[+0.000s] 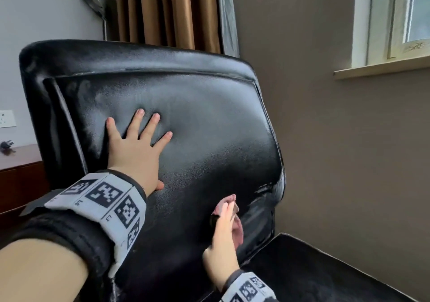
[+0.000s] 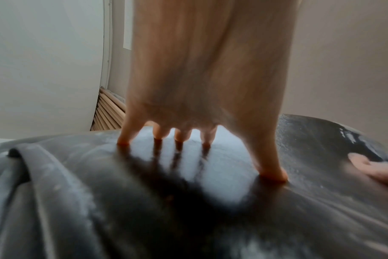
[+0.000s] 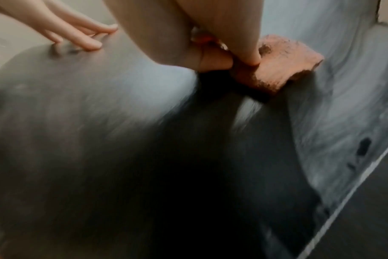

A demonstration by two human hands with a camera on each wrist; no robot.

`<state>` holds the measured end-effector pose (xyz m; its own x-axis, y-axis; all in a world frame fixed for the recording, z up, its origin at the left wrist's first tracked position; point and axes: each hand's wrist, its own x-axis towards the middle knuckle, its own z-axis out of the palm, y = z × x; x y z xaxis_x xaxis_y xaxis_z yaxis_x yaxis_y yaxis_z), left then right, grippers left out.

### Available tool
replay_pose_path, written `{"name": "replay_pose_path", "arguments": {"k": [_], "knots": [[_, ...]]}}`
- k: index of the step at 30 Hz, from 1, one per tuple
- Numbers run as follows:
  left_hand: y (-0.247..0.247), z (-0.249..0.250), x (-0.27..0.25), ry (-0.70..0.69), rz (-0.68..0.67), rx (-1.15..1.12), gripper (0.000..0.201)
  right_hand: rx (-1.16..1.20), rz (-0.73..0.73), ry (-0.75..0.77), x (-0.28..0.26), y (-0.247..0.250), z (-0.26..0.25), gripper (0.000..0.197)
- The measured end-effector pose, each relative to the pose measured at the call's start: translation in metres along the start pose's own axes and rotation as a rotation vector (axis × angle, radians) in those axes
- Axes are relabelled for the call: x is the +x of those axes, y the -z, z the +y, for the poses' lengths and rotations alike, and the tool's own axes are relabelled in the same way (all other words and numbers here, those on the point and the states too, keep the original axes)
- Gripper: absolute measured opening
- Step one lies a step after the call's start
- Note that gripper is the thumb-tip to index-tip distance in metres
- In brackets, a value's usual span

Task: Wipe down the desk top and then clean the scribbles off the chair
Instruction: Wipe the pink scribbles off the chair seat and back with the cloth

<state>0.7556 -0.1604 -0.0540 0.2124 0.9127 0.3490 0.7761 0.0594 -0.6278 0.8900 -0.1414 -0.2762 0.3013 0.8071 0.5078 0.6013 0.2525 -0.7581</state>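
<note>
A black leather chair backrest (image 1: 197, 120) fills the head view, tilted toward me. My left hand (image 1: 139, 139) presses flat on its upper middle with the fingers spread; the left wrist view shows the fingertips (image 2: 179, 138) denting the leather. Lower right, my right hand (image 1: 224, 220) holds a pinkish-brown cloth (image 1: 238, 228) against the backrest. In the right wrist view, thumb and fingers pinch the cloth (image 3: 286, 66). Whitish scribble marks (image 1: 264, 189) lie just right of the cloth near the backrest's edge. A hazy grey smear covers much of the leather.
The chair seat (image 1: 314, 271) juts out at bottom right. A brown desk (image 1: 18, 162) with a plug (image 1: 5, 146) stands at left under a wall socket (image 1: 7, 118). Behind the chair are a floor lamp (image 1: 94, 4) and tan curtains (image 1: 167, 11); a window sill (image 1: 381, 68) sits at right.
</note>
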Motion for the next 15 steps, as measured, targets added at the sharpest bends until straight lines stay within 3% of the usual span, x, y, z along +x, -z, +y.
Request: {"name": "replay_pose_path", "arguments": {"k": [2,6,12,15], "knots": [[0.000,0.000,-0.001,-0.005,0.002,-0.005,0.102,0.007,0.060,-0.080,0.020,0.019,0.005,0.095],[-0.001,0.000,0.000,-0.013,0.016,-0.019,0.101,-0.228,0.076,-0.260,0.065,0.047,0.020,0.102],[-0.002,-0.002,-0.004,-0.019,0.006,-0.018,0.098,-0.060,0.220,-0.345,0.045,0.023,0.020,0.095],[-0.004,0.000,-0.002,-0.012,0.007,-0.016,0.099,0.322,0.261,-0.382,0.009,-0.018,0.011,0.085]]}}
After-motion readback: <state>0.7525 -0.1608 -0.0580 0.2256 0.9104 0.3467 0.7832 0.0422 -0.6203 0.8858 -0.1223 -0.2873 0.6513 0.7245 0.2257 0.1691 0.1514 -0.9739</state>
